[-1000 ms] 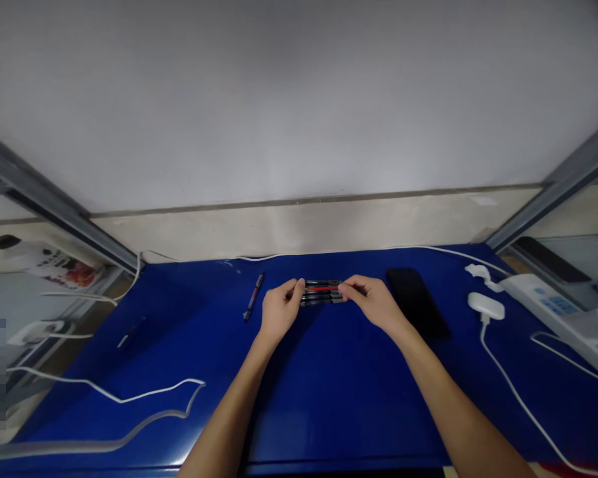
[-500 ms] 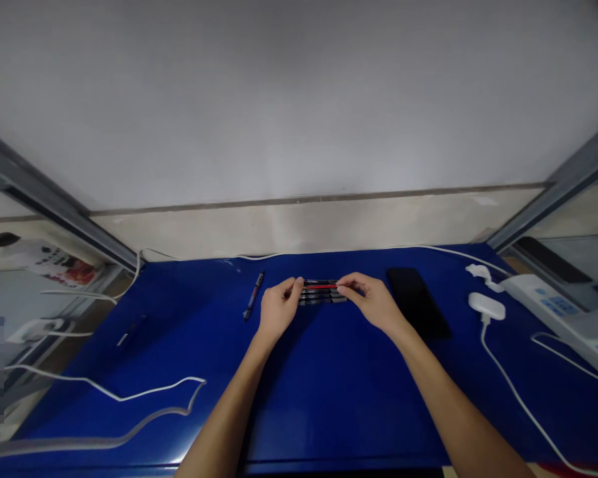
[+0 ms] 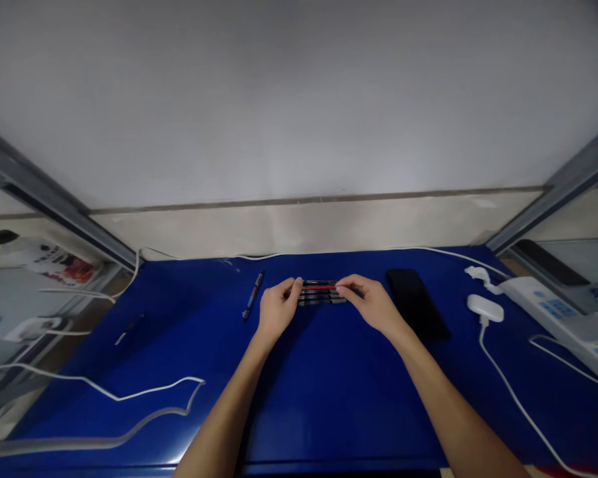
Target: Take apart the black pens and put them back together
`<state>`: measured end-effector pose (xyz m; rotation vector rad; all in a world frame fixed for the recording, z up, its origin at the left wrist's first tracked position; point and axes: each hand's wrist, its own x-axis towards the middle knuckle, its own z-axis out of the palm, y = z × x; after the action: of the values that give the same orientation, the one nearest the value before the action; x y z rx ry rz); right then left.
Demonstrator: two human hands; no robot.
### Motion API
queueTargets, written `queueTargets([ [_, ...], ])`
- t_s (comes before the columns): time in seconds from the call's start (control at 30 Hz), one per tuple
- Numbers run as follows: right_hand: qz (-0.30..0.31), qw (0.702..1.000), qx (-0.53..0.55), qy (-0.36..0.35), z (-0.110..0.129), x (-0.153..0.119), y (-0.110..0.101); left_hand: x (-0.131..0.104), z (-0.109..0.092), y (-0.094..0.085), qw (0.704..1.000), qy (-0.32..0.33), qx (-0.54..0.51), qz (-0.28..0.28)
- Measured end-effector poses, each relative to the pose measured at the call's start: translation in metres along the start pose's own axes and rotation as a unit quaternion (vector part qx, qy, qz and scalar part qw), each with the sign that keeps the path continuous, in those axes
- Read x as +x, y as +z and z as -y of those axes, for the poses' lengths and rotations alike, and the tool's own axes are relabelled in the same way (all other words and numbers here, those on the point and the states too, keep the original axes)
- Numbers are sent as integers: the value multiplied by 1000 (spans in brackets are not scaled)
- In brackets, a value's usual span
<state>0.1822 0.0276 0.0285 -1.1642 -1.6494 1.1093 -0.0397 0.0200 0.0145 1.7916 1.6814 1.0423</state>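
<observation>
My left hand point(image 3: 278, 311) and my right hand point(image 3: 371, 304) are close together at the back of the blue table point(image 3: 323, 398). Between them runs a slim red pen point(image 3: 319, 287), lying crosswise, with thumb and fingers closed on each end. Several dark pens point(image 3: 321, 299) lie side by side in a row with it, just under and in front of the red one. Some of their ends are hidden by my fingers. Left of my left hand, a single dark pen point(image 3: 252, 297) lies slanted on the table.
A black phone point(image 3: 417, 303) lies right of my right hand. Further right are a white earbud case point(image 3: 485, 308) on a cable and a white power strip point(image 3: 553, 309). A small dark stick point(image 3: 129, 330) and white cables point(image 3: 144, 393) lie at left. Behind stands a wall point(image 3: 299, 226).
Both hands keep nearly the same place and grip. The view has shifted very slightly; the pens look unmoved.
</observation>
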Motion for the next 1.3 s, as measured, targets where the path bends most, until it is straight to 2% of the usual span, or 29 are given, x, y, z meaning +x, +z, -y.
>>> queueTargets([
  [0.2,10,1000,16,19,-1,1,-1,1,1,0,1000,-2,7,-11],
  [0.37,8,998,-60,6,5,-2,-1,0,1,1,1000,-1,12,-7],
  [0.47,9,998,-66,5,5,-2,-1,0,1,1,1000,-2,13,-5],
  [0.9,-24,995,-88,-48,-5,0,-1,0,1,1,1000,-2,25,-6],
  [1.1,-30,998,-57,-14,-1,0,-1,1,-1,0,1000,1,20,-13],
  [1.3,-32,993,-114,1,4,-2,-2,0,0,0,1000,3,24,-9],
])
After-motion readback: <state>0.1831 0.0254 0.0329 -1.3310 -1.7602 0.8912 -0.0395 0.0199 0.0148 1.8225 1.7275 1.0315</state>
